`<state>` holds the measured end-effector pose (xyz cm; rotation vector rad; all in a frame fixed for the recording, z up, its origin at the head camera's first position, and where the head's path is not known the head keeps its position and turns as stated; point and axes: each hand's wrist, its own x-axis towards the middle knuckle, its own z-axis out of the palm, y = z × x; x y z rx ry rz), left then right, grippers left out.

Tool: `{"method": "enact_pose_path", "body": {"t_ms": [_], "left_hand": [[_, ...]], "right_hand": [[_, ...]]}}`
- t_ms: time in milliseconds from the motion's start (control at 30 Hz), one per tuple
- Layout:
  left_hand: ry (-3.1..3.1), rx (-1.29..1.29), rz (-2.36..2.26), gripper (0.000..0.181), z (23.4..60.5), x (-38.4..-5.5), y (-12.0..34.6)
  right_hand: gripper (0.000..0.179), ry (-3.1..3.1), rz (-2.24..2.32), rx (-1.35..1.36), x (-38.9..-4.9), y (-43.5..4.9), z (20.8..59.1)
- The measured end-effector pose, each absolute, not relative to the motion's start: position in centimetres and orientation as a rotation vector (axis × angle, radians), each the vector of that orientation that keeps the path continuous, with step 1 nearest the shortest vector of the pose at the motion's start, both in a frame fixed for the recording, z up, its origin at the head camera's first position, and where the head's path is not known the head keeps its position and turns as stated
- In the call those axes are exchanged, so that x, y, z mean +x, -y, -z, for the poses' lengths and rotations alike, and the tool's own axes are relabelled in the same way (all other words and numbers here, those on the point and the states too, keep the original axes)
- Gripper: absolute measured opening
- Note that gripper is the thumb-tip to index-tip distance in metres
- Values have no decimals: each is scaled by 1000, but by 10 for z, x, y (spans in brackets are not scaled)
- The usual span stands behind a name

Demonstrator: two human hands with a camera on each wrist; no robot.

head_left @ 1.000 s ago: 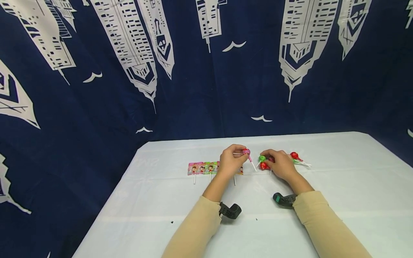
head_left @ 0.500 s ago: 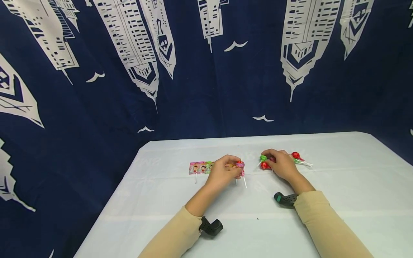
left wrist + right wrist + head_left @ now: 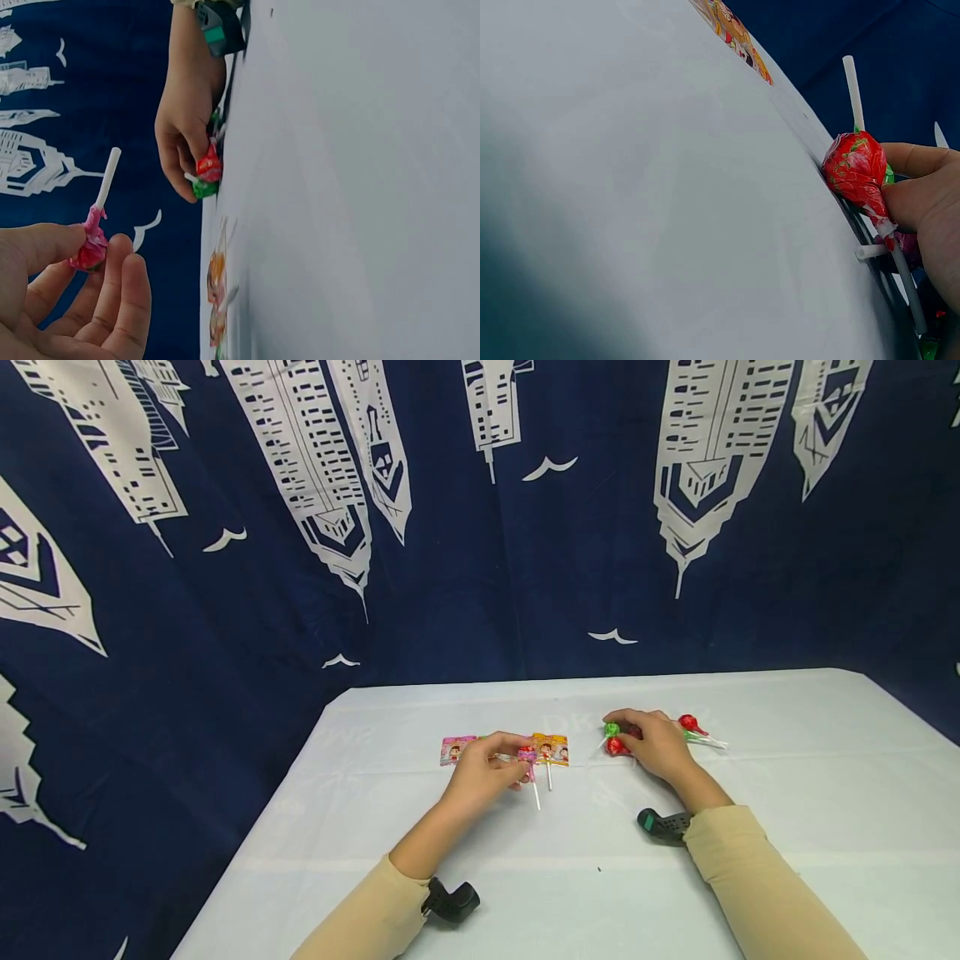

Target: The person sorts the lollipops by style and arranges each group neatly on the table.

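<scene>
In the head view, my left hand (image 3: 480,774) pinches a pink-wrapped round lollipop (image 3: 527,754) between thumb and fingers, its white stick pointing down toward me. It hovers over a row of flat-wrapped lollipops, hiding the middle of the row; a pink one (image 3: 454,749) shows left and orange ones (image 3: 553,749) right. My right hand (image 3: 654,743) curls its fingers round a small bunch of round lollipops on the table. A green lollipop (image 3: 611,728) and a red lollipop (image 3: 855,169) show at its fingertips, with a purple one partly hidden.
Right of my right hand, another red lollipop (image 3: 688,722) and several white sticks lie on the white table (image 3: 555,893). A dark blue curtain (image 3: 465,585) printed with white buildings hangs behind the table's far edge. Black cameras (image 3: 452,902) sit on both wrists.
My left hand has carried the pink lollipop from beside the bunch leftward and toward me, over the flat-wrapped row. The orange ones have come into view. My right hand stays at the bunch.
</scene>
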<state>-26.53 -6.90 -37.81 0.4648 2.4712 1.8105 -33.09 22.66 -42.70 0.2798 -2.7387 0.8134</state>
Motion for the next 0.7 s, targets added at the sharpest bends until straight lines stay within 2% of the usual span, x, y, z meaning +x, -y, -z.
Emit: {"method": "enact_pose_path", "body": {"t_ms": [700], "left_hand": [[-2714,490,-1547,30,391,-252,140]], "right_hand": [[34,2709,-790,276,-332,-226,428]]}}
